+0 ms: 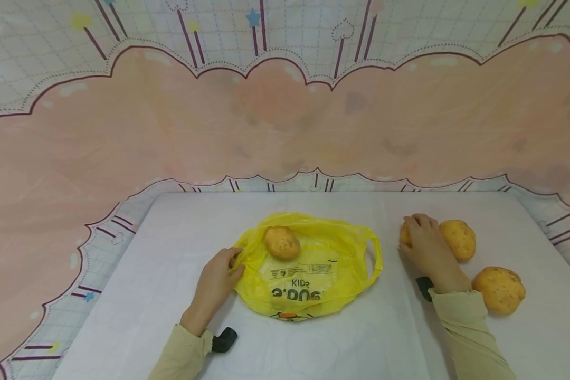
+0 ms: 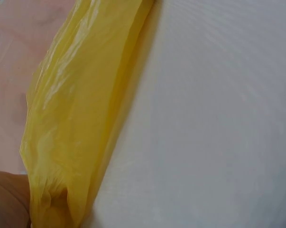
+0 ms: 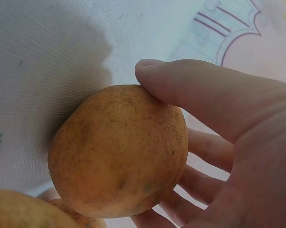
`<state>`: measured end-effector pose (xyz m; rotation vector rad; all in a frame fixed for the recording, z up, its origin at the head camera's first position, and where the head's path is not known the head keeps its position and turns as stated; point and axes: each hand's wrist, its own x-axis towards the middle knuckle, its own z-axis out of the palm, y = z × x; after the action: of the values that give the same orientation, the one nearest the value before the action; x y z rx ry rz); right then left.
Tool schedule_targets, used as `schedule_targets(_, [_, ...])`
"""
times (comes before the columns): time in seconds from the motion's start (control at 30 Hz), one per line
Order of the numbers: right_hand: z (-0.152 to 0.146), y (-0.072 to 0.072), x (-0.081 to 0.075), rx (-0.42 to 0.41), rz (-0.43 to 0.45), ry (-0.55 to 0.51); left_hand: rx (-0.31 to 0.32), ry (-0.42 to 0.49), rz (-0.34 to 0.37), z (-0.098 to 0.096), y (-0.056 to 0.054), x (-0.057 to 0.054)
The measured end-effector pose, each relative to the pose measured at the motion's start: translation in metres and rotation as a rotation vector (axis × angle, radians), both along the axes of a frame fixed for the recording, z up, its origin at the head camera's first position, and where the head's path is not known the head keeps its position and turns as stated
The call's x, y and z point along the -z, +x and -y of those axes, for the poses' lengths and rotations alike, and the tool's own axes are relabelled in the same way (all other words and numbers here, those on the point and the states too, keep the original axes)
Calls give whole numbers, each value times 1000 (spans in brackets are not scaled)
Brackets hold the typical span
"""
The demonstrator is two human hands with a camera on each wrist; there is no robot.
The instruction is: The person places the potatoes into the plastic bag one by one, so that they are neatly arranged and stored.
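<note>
Yellow plastic bag [image 1: 344,287] lies mid-table, mouth spread open, dark print on it, a handle loop at its right end. Bagged potato [image 1: 282,243] sits inside, toward the bag's far left part.

Left hand [image 1: 218,274] at the bag's left edge, fingers bent, thumb and fingers pinching the plastic. Left wrist view: the film is drawn into folds at the pinch; most of that hand falls outside the picture.

Gripped potato [image 3: 119,152] well apart from the bag, off to its right and level with its far half. Right hand [image 1: 427,248] has hold of it, thumb on one side, fingers bent round the other, spread only as wide as the potato.

Second potato [image 1: 457,240] farther right of the bag, just beside the right hand. Third potato [image 1: 499,290] also right of the bag, level with its near half, close by the right sleeve [image 1: 467,330]. Right wrist view has two more potatoes partly in at the lower left; cannot match them to these.

Left sleeve [image 1: 178,356] nearer the person than the bag, to its left. White table [image 1: 323,351] under the bag; peach patterned cloth [image 1: 266,126] beyond it.
</note>
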<state>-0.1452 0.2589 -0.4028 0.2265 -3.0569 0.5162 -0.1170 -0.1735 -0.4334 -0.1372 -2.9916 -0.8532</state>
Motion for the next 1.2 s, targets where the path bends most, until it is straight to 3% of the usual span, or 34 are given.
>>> schedule_targets(0.37, [2, 1, -1, 55, -5, -56, 11, 2, -24, -1, 0, 0])
schedule_targets(0.6, [6, 2, -5, 15, -118, -91, 8, 2, -16, 0, 0, 0])
schedule_targets(1.0, [18, 10, -16, -51, -176, -125, 4, 0, -7, -2, -2, 2])
schedule_targets(1.2, [29, 12, -19, -112, -266, -161, 4, 2, 8, -1, -1, 0])
